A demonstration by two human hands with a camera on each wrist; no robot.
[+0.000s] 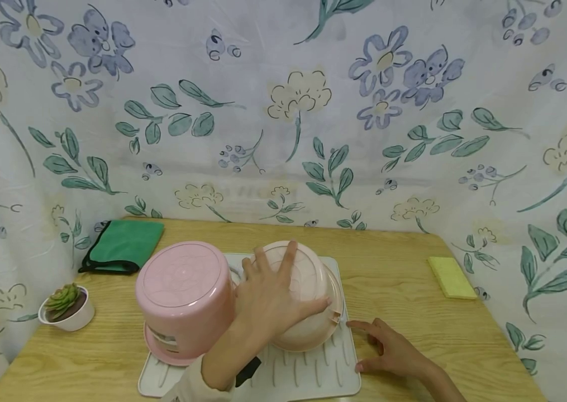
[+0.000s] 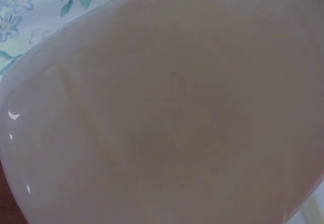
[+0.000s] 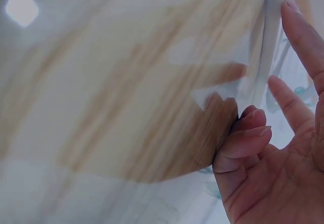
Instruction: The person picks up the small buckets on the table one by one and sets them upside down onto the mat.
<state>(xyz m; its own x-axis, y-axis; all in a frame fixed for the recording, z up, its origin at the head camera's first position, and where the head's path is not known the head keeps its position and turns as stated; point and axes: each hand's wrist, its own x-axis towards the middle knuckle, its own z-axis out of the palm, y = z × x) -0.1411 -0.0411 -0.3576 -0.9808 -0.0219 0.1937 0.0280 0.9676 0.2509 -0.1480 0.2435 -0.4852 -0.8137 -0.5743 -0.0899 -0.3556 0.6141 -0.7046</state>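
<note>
A cream plastic basin (image 1: 308,271) lies upside down, somewhat tilted, on a white ridged draining tray (image 1: 308,385). My left hand (image 1: 270,298) rests on its base, fingers spread wide. That basin's surface (image 2: 177,107) fills the left wrist view, where no fingers show. Just left of it stands a glossy pink plastic basin (image 1: 185,279), also bottom up on the tray. At the tray's right side is my right hand (image 1: 389,349), its index finger and thumb at the edge. In the right wrist view its other fingers (image 3: 253,140) bend loosely against the tabletop, holding nothing.
A folded green cloth (image 1: 124,245) with black trim lies at the back left. In front of it stands a small potted succulent (image 1: 66,307). A yellow sponge (image 1: 451,277) lies far right on the wooden table (image 1: 389,268). A flowered curtain (image 1: 253,128) closes off the back.
</note>
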